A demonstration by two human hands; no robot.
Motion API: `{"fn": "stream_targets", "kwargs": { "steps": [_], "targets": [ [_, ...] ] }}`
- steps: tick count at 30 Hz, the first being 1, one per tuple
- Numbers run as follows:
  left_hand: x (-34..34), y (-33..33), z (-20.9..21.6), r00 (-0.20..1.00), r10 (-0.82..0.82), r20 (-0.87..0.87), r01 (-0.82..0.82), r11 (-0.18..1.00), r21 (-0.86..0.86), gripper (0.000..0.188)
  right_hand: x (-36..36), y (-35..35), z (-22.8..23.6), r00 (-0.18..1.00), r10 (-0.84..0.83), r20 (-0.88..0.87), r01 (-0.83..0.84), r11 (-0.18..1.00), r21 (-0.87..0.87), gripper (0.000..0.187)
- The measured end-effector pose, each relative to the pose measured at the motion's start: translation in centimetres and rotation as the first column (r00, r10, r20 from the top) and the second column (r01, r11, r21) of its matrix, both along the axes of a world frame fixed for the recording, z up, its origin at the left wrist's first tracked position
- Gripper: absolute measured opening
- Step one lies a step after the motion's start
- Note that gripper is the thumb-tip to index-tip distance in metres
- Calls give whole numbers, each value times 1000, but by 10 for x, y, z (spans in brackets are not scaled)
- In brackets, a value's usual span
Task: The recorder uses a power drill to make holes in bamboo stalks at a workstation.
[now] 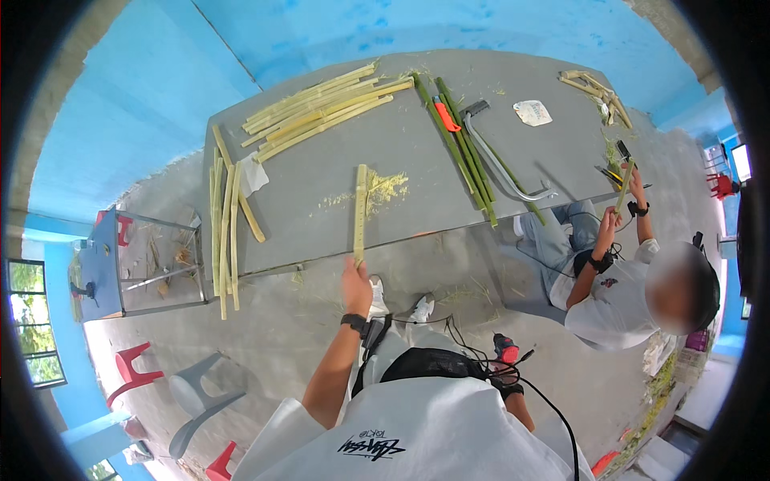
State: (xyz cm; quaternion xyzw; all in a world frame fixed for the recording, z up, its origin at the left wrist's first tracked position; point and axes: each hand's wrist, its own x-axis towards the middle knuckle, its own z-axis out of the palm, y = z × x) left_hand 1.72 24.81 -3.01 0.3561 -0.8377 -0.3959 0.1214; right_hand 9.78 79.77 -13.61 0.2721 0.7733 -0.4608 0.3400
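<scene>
My left hand [357, 286] is closed around the near end of a split bamboo strip [361, 212]. A row of small dark holes runs along the strip. Its far part reaches over the grey table [305, 188], beside a scatter of pale shavings [388, 188]. Low at my right side, my right hand [504, 375] is closed on a red and black cordless drill [505, 349], well away from the strip. Black cables partly cover that hand's fingers.
Pale bamboo strips [321, 108] lie at the table's far left, with more [226, 228] overhanging its left edge. Green bamboo pieces [461, 148], an orange-handled tool [447, 115] and a grey-framed saw [501, 164] lie right of centre. A seated co-worker [609, 297] holds another strip.
</scene>
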Motion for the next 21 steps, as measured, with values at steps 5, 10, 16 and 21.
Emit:
{"fn": "stream_targets", "kwargs": {
  "steps": [5,10,16,21],
  "targets": [
    [51,-12,30,987,159,24,-157,984,-82,18,24,35,-20,1000,18,-3,-18,1000,2,14],
    [98,-22,27,950,296,98,-281,949,-143,20,-1,19,-36,996,84,-11,-84,996,-3,14],
    [84,1,13,920,249,303,-213,966,-148,26,-22,-6,-44,990,137,-18,-137,990,27,14],
    [37,38,14,972,34,231,-16,997,-78,32,-66,-47,-47,994,104,-39,-101,992,79,14]
  ]
}}
